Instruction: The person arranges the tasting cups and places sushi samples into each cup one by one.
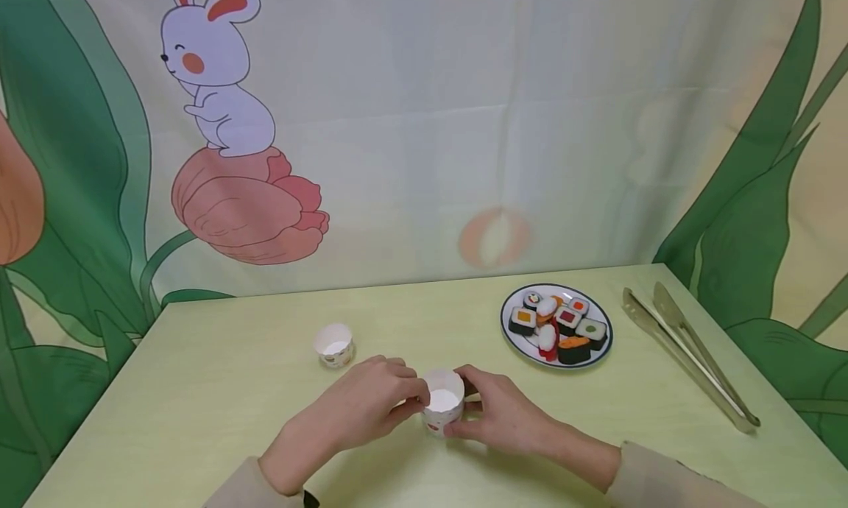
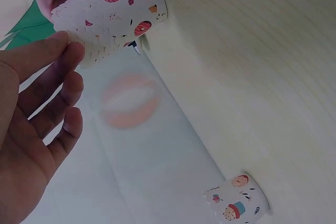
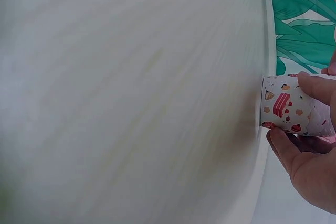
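Paper cup [image 1: 442, 401], patterned with small sweets, stands on the counter [image 1: 199, 390] between both hands: the left hand [image 1: 374, 399] pinches its scalloped rim with thumb and finger, while the right hand [image 1: 495, 414] grasps its side. Beyond, to the right, metal tongs [image 1: 690, 364] lie spread; another cup [image 1: 334, 344] stands to the left. A blue-rimmed plate [image 1: 523, 347] carries sushi pieces [image 1: 567, 319], and behind hangs a rabbit-printed backdrop [image 1: 397, 162].

The left hand [image 1: 374, 401], its back turned upward, pinches with thumb [image 2: 37, 55] and forefinger [image 2: 67, 60], while the right hand [image 1: 497, 412], facing it closely, grips between thumb and fingers.
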A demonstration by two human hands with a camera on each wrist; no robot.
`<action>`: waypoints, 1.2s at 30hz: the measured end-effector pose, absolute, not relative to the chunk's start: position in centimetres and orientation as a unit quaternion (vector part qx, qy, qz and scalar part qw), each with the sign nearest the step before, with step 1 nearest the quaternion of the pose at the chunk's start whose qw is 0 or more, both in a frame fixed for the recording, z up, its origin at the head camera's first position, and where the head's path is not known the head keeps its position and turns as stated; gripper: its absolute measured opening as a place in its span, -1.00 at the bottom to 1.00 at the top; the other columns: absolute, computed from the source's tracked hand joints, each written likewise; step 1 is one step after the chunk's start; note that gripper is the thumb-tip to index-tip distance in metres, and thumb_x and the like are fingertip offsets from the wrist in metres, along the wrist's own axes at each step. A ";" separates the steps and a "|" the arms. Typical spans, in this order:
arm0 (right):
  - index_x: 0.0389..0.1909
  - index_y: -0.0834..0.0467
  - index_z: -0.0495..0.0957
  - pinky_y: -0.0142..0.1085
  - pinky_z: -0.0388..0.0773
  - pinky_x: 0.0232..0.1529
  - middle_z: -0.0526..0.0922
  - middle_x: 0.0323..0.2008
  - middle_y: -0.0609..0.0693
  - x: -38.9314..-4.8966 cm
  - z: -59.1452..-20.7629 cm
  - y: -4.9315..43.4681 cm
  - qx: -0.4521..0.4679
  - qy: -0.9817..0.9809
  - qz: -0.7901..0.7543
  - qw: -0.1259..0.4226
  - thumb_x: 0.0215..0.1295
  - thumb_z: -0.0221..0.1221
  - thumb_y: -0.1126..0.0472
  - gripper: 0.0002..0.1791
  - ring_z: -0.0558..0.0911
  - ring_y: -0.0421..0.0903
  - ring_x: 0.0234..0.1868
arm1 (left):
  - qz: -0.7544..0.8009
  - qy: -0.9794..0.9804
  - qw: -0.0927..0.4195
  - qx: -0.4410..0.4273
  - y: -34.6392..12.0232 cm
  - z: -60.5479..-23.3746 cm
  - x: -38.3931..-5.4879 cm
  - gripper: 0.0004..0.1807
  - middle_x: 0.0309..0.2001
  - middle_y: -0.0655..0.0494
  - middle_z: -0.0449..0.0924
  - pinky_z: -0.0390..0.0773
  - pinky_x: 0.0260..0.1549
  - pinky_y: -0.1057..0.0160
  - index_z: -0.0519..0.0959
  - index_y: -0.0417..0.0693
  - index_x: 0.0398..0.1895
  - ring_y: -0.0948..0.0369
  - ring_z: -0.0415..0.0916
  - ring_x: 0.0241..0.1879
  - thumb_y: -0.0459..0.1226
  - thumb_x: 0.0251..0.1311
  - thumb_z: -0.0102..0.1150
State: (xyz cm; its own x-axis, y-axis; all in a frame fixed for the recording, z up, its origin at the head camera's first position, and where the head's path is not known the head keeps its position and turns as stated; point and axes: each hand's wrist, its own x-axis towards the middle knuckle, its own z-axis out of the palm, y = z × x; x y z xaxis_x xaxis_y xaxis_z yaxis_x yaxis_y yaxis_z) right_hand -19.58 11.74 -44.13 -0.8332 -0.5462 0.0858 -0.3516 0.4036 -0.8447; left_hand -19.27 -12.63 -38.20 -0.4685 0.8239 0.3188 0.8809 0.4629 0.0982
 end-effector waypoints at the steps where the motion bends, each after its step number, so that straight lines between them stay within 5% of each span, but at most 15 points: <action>1: 0.17 0.21 0.48 -0.28 0.61 0.06 0.62 0.06 0.00 -19.6 -44.1 11.8 -0.270 0.831 -0.475 0.102 0.17 0.52 0.20 -0.40 0.64 -0.04 0.08 | -0.124 -0.848 0.116 -0.502 -12.6 -38.2 -19.3 -0.85 -0.46 0.36 0.55 0.47 -0.34 0.34 0.69 0.05 -0.35 0.38 0.39 -0.44 -0.38 0.16 0.47; 36: 0.17 0.16 0.48 -0.20 0.59 0.12 0.63 0.10 -0.02 -19.7 -43.9 12.0 -0.254 0.835 -0.474 0.116 0.17 0.52 0.16 -0.40 0.63 -0.03 0.11 | -0.146 -0.848 0.161 -0.484 -12.9 -36.8 -19.2 -0.95 -0.36 0.30 0.65 0.52 -0.30 0.31 0.72 -0.02 -0.31 0.33 0.45 -0.39 -0.34 0.25 0.41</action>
State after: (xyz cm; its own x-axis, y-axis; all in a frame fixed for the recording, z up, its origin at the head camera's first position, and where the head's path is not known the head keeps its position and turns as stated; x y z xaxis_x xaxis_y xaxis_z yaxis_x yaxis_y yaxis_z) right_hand -19.73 12.02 -43.86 -0.8440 -0.5342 0.0475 -0.3149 0.4219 -0.8502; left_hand -19.22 -12.93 -36.76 -0.4808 0.7730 0.4139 0.8670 0.4896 0.0926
